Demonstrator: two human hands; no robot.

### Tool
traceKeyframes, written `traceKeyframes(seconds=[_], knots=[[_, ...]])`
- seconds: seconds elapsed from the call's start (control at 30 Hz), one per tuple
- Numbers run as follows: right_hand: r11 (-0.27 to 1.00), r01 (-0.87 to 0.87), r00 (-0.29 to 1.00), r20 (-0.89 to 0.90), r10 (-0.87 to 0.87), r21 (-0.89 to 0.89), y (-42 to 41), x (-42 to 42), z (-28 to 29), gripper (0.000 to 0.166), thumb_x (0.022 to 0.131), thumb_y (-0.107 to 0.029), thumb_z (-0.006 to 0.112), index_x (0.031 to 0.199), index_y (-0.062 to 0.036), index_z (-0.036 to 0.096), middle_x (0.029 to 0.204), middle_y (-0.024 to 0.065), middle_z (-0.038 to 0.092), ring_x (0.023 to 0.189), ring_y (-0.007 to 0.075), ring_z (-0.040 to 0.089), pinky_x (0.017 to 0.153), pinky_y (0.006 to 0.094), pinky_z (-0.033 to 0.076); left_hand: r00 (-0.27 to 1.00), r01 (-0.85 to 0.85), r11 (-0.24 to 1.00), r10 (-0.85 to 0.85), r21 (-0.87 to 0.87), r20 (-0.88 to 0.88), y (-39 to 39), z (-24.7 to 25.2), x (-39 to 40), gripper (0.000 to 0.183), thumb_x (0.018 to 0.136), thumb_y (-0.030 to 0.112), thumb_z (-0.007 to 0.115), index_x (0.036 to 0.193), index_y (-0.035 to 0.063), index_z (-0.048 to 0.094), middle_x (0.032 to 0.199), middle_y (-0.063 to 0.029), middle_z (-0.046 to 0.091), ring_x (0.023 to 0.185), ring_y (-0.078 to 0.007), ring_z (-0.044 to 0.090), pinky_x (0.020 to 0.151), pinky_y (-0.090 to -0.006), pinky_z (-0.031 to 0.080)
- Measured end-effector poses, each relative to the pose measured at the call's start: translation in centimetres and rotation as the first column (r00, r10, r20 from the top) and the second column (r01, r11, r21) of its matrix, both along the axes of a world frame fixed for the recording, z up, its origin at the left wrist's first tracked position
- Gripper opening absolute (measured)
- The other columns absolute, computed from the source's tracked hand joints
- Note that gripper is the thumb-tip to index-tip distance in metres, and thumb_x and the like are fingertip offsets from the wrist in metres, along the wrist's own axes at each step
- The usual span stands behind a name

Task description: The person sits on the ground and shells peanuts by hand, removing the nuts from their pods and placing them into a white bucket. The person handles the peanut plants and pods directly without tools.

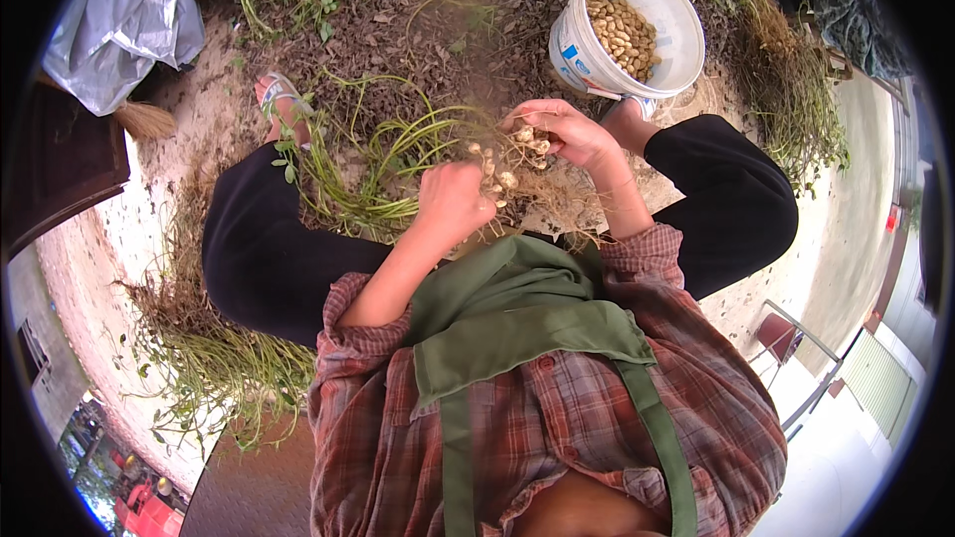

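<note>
My left hand [456, 198] is closed around the base of a bunch of peanut plants [373, 164], whose green stems trail off to the left. Pale peanut pods [506, 179] and thin roots [559, 194] stick out beside that fist. Just to the right, my right hand [568, 133] has its fingers curled over a small cluster of peanut pods [530, 140] among the roots. Beyond it stands a white plastic bucket [686, 22], tilted in this view, with many loose peanuts [623, 37] inside.
Dry leaves [477, 52] cover the ground ahead. Uprooted peanut plants lie in a pile [224, 350] at my left and another pile [783, 89] at the right. A grey plastic sheet [134, 22] and a broom head [145, 121] are at the upper left.
</note>
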State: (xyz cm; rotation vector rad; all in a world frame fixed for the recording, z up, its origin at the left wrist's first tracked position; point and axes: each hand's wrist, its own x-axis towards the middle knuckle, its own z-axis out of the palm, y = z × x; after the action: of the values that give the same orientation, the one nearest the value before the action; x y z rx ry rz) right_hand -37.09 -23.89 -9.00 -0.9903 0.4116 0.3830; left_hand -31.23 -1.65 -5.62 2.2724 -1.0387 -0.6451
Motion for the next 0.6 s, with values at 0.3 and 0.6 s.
traceKeyframes(seconds=[0.3, 0.6], knots=[[0.91, 0.11, 0.994, 0.02, -0.111, -0.399, 0.2, 0.7, 0.5, 0.004, 0.084, -0.005, 0.061, 0.088, -0.0039, 0.059, 0.074, 0.0007, 0.061, 0.057, 0.0026, 0.048, 0.049, 0.0164, 0.034, 0.999, -0.022, 0.998, 0.025, -0.063, 0.046, -0.2, -0.2, -0.3, 0.027, 0.058, 0.019, 0.07, 0.057, -0.0022, 0.053, 0.061, -0.0211, 0.056, 0.058, -0.0394, 0.057, 0.057, -0.0479, 0.043], [0.733, 0.357, 0.914, 0.053, -0.403, -0.578, -2.4, -0.2, -2.1, 0.01, 0.088, -0.013, 0.059, 0.085, -0.0034, 0.059, 0.075, 0.0034, 0.063, 0.058, 0.0062, 0.048, 0.049, 0.0204, 0.037, 0.994, -0.063, 0.998, 0.064, -0.014, 0.084, 0.1, 0.2, 0.5, 0.026, 0.058, 0.017, 0.069, 0.058, -0.0025, 0.052, 0.059, -0.0208, 0.055, 0.058, -0.0391, 0.057, 0.056, -0.0475, 0.044]])
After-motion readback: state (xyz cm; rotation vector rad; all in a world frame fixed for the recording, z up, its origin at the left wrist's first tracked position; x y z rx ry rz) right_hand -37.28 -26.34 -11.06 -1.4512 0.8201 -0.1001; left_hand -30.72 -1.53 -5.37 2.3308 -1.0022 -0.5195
